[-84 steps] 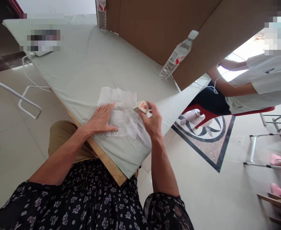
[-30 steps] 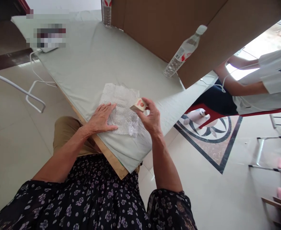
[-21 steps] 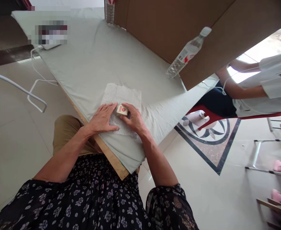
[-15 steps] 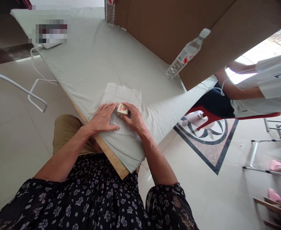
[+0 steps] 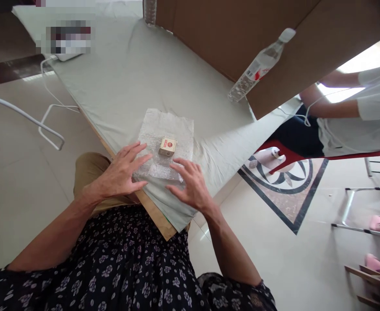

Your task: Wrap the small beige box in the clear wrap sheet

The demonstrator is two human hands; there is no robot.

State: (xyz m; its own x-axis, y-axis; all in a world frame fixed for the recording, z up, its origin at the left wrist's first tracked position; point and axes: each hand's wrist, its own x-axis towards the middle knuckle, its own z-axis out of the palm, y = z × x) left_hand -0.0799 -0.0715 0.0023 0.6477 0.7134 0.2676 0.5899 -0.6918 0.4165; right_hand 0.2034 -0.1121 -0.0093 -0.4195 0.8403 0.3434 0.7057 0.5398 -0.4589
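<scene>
A small cream box [image 5: 168, 146] with red print rests on a sheet of bubble wrap [image 5: 183, 129], which lies on the cloth-covered table near its front corner. My left hand [image 5: 121, 170] is to the left of the box, open with fingers spread and holding nothing. On the other side, my right hand [image 5: 191, 181] is below and to the right of the box, also open and empty. Neither hand touches the box. The fingers of both hands are close to the lower edges of the bubble wrap.
A clear plastic bottle [image 5: 261, 65] stands by a large brown cardboard panel [image 5: 216, 39]. Another bottle [image 5: 150, 13] is at the back. A white device [image 5: 68, 55] with a cable sits far left. To the right, a person in a white shirt [image 5: 339, 134] sits on a red chair [image 5: 283, 157].
Both hands have let go of the box and drawn back toward me and apart. The box stays on the bubble wrap. The view has shifted slightly.
</scene>
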